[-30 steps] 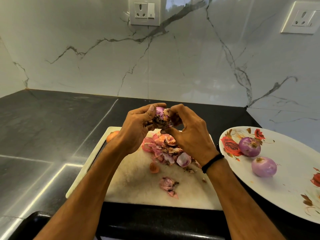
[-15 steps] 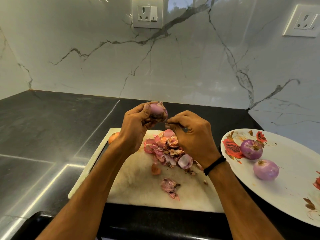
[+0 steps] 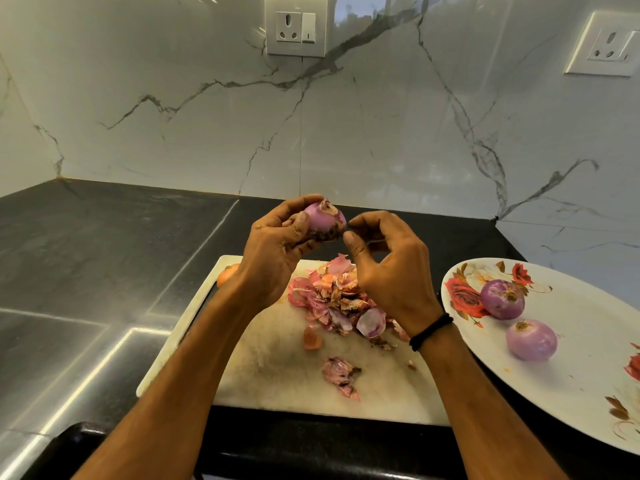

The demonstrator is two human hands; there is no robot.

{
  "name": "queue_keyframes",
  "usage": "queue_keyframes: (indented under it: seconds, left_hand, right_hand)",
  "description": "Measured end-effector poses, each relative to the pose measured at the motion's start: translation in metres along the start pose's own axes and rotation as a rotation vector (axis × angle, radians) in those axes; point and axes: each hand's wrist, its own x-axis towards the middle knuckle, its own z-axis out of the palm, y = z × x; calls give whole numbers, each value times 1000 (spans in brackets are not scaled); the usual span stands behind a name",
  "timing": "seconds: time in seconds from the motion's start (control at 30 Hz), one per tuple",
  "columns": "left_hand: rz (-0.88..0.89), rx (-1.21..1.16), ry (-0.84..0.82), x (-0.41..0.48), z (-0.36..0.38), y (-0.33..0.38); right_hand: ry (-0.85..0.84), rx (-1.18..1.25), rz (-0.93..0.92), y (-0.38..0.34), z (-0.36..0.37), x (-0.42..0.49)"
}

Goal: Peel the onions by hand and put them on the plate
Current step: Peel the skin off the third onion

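Note:
My left hand [image 3: 273,247] grips a purple onion [image 3: 323,220] above the far edge of the white cutting board [image 3: 277,368]. Its top half is smooth and bare; dark skin still clings to the underside. My right hand [image 3: 388,268] hovers just right of that onion with fingers curled. Its thumb and index tips are close to the onion, and I see nothing between them. Two peeled onions [image 3: 502,299] [image 3: 531,339] lie on the flowered white plate [image 3: 588,410] to the right of the board.
A heap of pink and brown peels [image 3: 339,299] covers the board's middle, with a loose scrap [image 3: 341,374] nearer me. An orange unpeeled onion [image 3: 227,273] peeks out behind my left wrist. The black counter [image 3: 86,271] stretches left; the marble wall carries a socket [image 3: 296,26].
My hands have come apart. The right hand has left the onion and dropped slightly to its right, while the left hand has lifted and turned the onion, showing more bare purple surface.

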Motion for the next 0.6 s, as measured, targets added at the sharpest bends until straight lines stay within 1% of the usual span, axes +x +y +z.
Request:
queue_keyframes:
  seconds: [0.13,0.27,0.47,0.6]
  left_hand:
    - [-4,67,-49,-1,1,0]
    - [12,146,-108,-3,4,-4]
    - [68,224,-106,-2,3,-11]
    - [69,230,-108,-3,5,-13]
  right_hand:
    - [76,85,96,-2,0,3]
    - [93,174,170,-3,1,4]
    - [146,206,239,-1,5,5]
    - [217,143,195,0,10,3]
